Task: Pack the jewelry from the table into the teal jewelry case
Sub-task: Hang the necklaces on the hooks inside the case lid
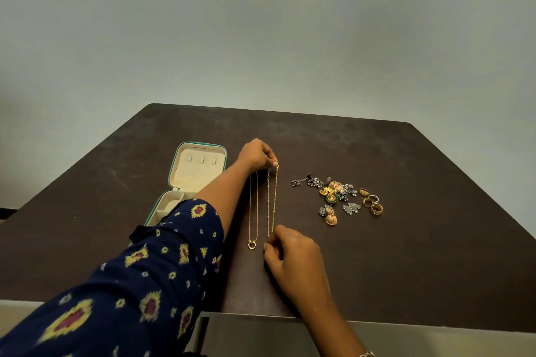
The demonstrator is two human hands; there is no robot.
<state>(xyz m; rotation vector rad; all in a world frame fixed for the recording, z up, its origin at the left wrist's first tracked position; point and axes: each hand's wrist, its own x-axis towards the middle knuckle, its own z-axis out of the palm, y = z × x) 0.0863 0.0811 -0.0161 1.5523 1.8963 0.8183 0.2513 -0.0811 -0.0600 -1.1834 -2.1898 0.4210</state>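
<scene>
The teal jewelry case [175, 171] lies open at the left of the table, its cream lining showing; my left forearm hides part of its lower tray. My left hand [258, 155] pinches the far end of a beaded gold chain [272, 200] stretched toward me. My right hand [293, 252] pinches the chain's near end. Just left of it lies a thinner gold necklace [253, 211] with a ring pendant. A pile of earrings [333, 193] and several rings [372, 201] sits to the right.
The dark brown table [406, 255] ends at a front edge close to me and a far edge by the pale wall. My patterned left sleeve [139, 275] crosses the table's front left.
</scene>
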